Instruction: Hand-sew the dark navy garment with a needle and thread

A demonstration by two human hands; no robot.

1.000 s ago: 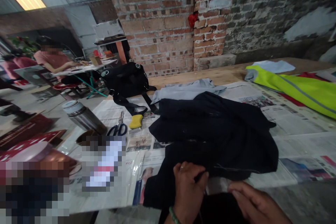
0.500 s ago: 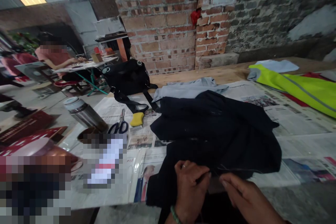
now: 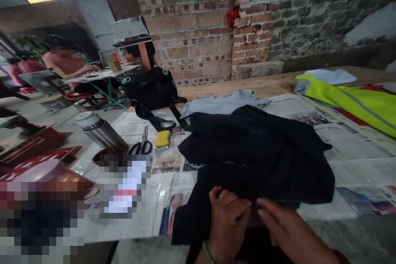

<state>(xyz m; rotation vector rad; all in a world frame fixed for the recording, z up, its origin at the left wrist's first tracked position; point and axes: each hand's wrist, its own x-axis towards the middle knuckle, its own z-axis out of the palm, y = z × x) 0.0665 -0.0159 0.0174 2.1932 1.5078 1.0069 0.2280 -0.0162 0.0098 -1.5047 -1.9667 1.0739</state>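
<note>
We have the dark cloth point(image 3: 260, 152) spread just beyond our fingers, on the newspaper point(image 3: 359, 173) covering the table, its near edge coming right up to both hands. Our left hand point(image 3: 230, 218) has thumb and fingers bunched on that edge, gripping the fabric. Our right hand point(image 3: 286, 225) sits just beside it, thumb and forefinger drawn together near the left fingertips; we cannot tell whether anything is pinched between them. The cloth's long axis runs roughly left to right across us, rumpled rather than flat. One narrow corner points right, toward the yellow-green garment point(image 3: 352, 103), a shorter one points left toward the scissors point(image 3: 142, 144), and a flap slants down toward us, left of our left hand.
</note>
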